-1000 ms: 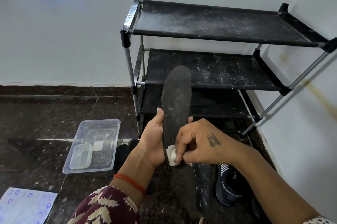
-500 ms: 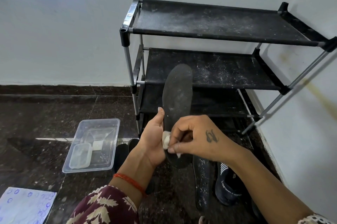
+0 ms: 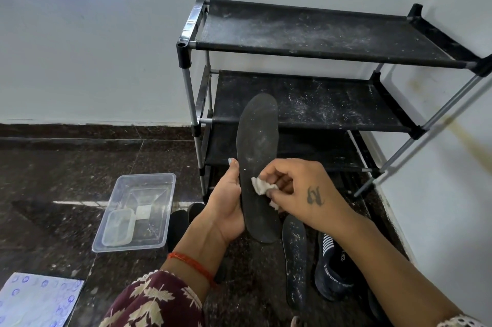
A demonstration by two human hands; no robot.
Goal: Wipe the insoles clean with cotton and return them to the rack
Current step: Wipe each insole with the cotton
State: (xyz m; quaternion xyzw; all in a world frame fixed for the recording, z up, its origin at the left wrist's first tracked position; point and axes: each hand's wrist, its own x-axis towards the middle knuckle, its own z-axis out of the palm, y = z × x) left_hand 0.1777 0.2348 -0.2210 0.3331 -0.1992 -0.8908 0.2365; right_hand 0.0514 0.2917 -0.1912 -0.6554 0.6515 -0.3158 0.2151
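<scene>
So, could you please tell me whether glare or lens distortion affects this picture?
Head view: a bright streak of glare lies on the polished floor beside the clear plastic tub; wide-angle distortion bows the rack rails and skirting line; a blue cast tints the wall's top edge; the held insole stays sharp.

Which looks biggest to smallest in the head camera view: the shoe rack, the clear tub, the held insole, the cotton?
1. Shoe rack.
2. and 3. Clear tub and held insole: too alike to rank, and the insole is nearer the camera.
4. Cotton.
</scene>
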